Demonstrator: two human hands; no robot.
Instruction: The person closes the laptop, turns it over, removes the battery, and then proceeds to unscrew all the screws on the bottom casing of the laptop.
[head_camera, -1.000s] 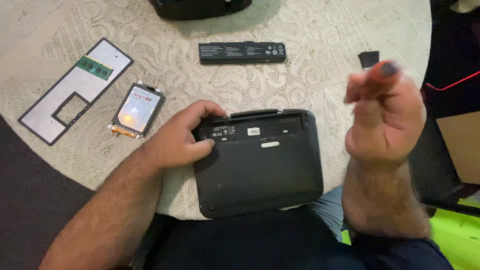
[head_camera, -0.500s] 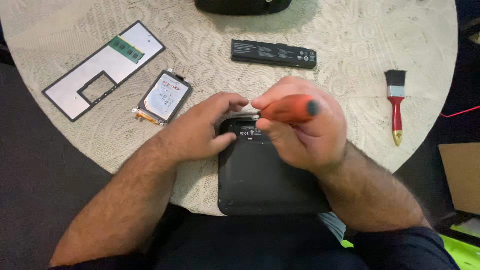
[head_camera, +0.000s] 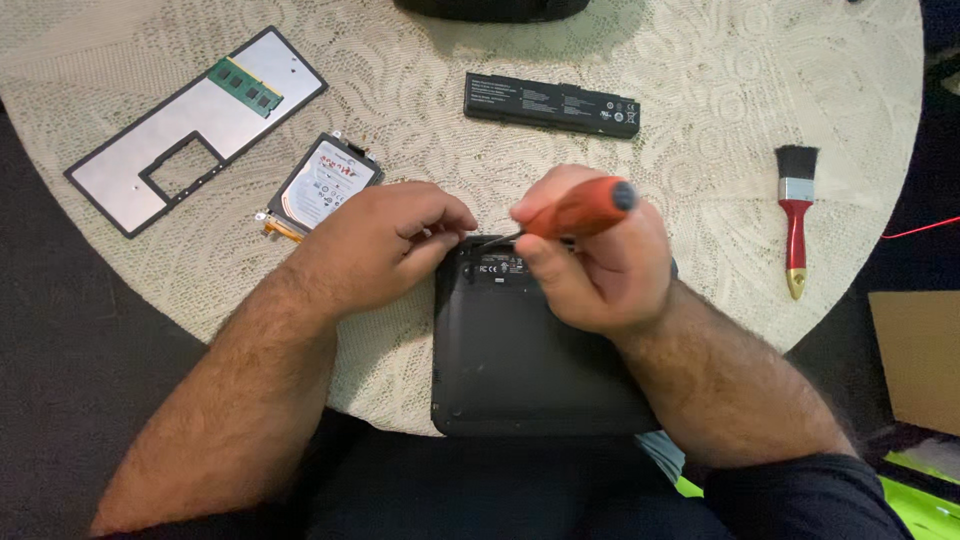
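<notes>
Two hands worked at the near edge of a round worktop (head_camera: 700, 80) under a lace cloth.

Item 1: laptop (head_camera: 520, 360), black, underside up, overhanging the near edge toward the person's lap. Its long axis could not be told, since arms covered its sides. Judged stiff and fairly heavy, with a smooth shell that might slide on the cloth; best steadied by its edges.

Item 2: screwdriver (head_camera: 575, 212), orange handle, black end cap. Long axis lay nearly level, tip pointing left toward the laptop's far edge, cap pointing right. Judged light and rigid; taken by the handle.

Right hand (head_camera: 595, 265): clenched around the screwdriver handle.
Left hand (head_camera: 385, 245): fingers curled and pinched at the tip; whether it held a screw could not be told.

Also present: hard drive (head_camera: 322, 185) just beyond the left hand; metal plate (head_camera: 190, 125) carrying a green memory stick (head_camera: 247, 86), far left; battery (head_camera: 552, 103), far middle; brush (head_camera: 795, 215) with red handle, right edge.
</notes>
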